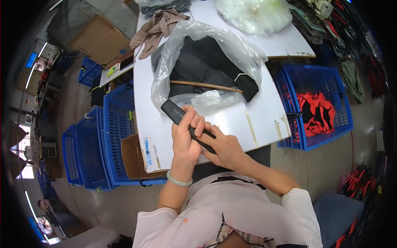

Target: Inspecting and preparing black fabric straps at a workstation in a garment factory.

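Observation:
A flat black padded strip with small pale lettering lies slantwise across both my hands, above the table's near edge. My left hand is closed round its middle, thumb on top. The fingers of my right hand are closed on its lower end and partly hide it. Just beyond, a clear plastic bag lies open with black fabric pieces inside. A thin wooden stick rests across the bag's contents, next to a black bundle with a pale band round it.
The white table bears a checked cloth and another clear plastic bag at its far side. Blue crates and a cardboard box stand at the left. A blue crate with red and black pieces stands at the right.

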A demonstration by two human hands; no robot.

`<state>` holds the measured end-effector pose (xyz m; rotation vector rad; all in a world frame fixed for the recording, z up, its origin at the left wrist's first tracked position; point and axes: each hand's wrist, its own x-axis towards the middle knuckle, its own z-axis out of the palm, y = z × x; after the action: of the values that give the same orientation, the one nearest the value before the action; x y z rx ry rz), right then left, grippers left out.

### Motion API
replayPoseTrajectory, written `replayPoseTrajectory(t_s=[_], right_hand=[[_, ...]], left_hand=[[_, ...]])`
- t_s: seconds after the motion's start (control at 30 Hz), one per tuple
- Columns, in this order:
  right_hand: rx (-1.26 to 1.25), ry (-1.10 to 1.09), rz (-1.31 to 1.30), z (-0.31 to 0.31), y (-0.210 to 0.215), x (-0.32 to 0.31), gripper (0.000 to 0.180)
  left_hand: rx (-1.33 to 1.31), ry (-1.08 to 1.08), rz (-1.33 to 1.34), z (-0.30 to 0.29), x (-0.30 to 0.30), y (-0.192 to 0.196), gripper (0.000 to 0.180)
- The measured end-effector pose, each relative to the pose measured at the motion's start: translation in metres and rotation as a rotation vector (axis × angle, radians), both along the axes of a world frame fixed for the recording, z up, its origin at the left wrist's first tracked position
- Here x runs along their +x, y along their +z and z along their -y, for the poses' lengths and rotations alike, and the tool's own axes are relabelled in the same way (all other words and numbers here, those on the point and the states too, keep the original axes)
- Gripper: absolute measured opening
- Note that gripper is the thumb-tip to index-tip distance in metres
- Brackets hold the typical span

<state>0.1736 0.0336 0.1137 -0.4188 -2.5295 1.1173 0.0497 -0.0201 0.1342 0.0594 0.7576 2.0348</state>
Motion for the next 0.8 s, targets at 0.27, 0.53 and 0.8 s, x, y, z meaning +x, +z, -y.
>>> replayPoseTrajectory(t_s=[0.27,0.53,0.8], right_hand=[[0.049,-0.087,-0.373,-0.001,-0.04,0.001,0.021],[0.117,-0.064,-0.491,0.002,-0.033,0.033,0.024],[0.025,-0.049,-0.567,0.001,-0.036,0.02,0.023]], left_hand=[[-0.03,-0.107,-0.26,0.004,0.045,0.015,0.009],[0.16,-0.112,-0.396,0.011,0.039,0.025,0.024],[0.041,-0.058,-0.803,0.01,0.056,0.018,0.028]])
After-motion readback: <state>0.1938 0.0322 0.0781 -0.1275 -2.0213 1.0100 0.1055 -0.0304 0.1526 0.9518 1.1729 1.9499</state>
